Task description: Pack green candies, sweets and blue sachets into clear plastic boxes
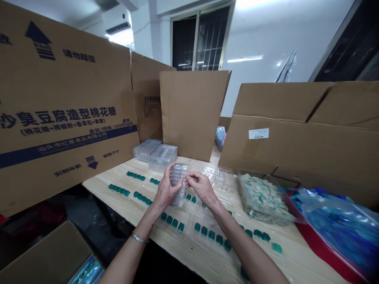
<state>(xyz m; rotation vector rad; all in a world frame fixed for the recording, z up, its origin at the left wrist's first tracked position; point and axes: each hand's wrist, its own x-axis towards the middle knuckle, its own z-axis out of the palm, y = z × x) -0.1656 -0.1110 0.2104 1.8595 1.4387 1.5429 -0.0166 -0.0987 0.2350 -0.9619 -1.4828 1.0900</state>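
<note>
My left hand (166, 191) grips a clear plastic blister tray (178, 175), held upright above the wooden table (207, 256). My right hand (201, 187) pinches the tray's right edge with thumb and fingers closed. Rows of small green blocks (207, 232) lie on the table under and around both hands, some sitting in clear trays. A bracelet shows on my left wrist.
Stacks of clear trays (155, 152) stand at the back left, loose trays (220, 175) to the right. A clear bag of small packets (263, 197) and blue plastic bags (340, 228) lie at the right. Large cardboard boxes (65, 110) wall the table in.
</note>
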